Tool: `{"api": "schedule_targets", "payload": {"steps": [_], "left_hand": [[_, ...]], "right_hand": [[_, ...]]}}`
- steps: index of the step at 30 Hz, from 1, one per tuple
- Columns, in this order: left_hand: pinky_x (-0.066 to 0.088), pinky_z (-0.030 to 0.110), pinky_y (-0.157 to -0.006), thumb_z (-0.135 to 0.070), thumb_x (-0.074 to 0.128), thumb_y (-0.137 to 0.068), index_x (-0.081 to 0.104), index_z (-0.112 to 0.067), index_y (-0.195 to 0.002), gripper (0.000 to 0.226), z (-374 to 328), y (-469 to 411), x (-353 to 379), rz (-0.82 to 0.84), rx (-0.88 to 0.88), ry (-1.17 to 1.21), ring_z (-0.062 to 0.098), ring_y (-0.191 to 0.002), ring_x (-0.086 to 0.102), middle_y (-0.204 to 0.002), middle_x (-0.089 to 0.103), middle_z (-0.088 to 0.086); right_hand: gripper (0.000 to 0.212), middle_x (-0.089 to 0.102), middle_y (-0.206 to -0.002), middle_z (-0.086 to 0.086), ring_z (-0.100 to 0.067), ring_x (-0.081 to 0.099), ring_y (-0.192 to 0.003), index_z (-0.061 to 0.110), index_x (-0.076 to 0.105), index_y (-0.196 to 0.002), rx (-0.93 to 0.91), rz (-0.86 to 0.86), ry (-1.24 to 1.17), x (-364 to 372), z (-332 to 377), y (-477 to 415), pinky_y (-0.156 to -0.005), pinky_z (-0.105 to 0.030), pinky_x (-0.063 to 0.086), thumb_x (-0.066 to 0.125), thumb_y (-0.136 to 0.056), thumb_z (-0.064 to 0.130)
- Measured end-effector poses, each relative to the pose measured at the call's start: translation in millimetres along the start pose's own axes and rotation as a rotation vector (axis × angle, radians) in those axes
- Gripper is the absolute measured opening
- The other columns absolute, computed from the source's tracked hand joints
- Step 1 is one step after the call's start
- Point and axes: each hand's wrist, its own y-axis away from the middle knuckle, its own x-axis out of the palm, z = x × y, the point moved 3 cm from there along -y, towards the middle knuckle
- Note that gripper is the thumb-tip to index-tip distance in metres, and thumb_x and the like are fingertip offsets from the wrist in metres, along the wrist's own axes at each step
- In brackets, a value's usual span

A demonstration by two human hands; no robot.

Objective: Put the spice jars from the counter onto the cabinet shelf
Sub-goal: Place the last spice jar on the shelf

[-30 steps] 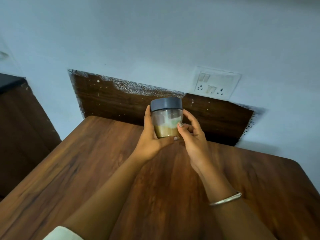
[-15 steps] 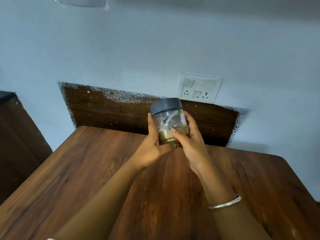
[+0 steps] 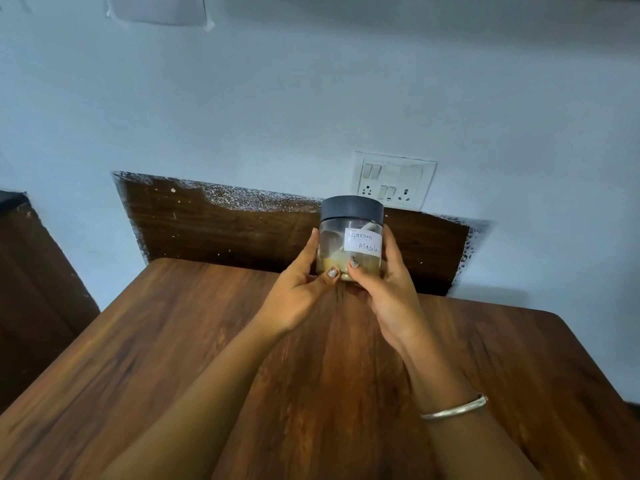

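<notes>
- Nearest the camera, two bare forearms reached forward over the wooden counter [image 3: 173, 358], and a thin silver bangle [image 3: 453, 408] circled the right wrist.
- The counter's bare surface spread to either side of the forearms with nothing lying on it; its left edge ran diagonally down toward the lower left, and its right far corner was rounded.
- Left of the counter, beyond that left edge, a darker wooden panel [image 3: 31, 289] stood apart from it across a gap.
- The left hand [image 3: 298, 299] was wrapped around the left side and base of the Garam Masala jar [image 3: 349, 251], thumb across the lower front.
- The right hand [image 3: 384, 289] cupped the jar's right side, thumb on the front below the label, so both hands held it together.
- The jar was upright and lifted off the counter, above the counter's far edge; it was clear, with a dark grey lid [image 3: 352, 209], a white handwritten label and a low layer of tan powder.
- Behind the jar, a dark wooden backsplash [image 3: 225, 230] rose from the counter's far edge, its top and right border ragged with paint.
- Above the backsplash and just right of the jar's lid, a white switch-and-socket plate [image 3: 394, 180] sat on the pale blue wall [image 3: 311, 98].
- Farthest up from the jar, a pale rectangular fitting [image 3: 159, 10] was cut off by the top of the view.
</notes>
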Motion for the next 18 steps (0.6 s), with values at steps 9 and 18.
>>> {"api": "schedule_targets", "payload": {"steps": [9,18], "left_hand": [[0.036,0.033,-0.111,-0.027,0.055,-0.087,-0.011,-0.035,-0.145,0.088,-7.6,-5.1,5.3,0.140,0.062,-0.172,-0.003,-0.124,0.046,-0.131,0.040,-0.031],[0.045,0.014,-0.092,-0.032,0.054,-0.085,0.007,-0.031,-0.144,0.075,-43.6,-26.8,45.3,0.052,0.301,-0.388,0.002,-0.105,0.055,-0.118,0.052,-0.014]], "right_hand": [[0.088,0.065,-0.113,0.011,0.002,0.063,-0.105,0.034,0.023,-0.147,-0.042,-0.001,0.172,-25.4,15.2,8.5,-0.079,-0.015,0.053,0.065,-0.081,-0.007],[0.091,0.054,-0.136,0.001,-0.009,0.053,-0.121,0.022,0.023,-0.149,-0.110,-0.242,0.318,-60.5,55.4,13.4,-0.091,-0.020,0.049,0.072,-0.076,-0.002]]}}
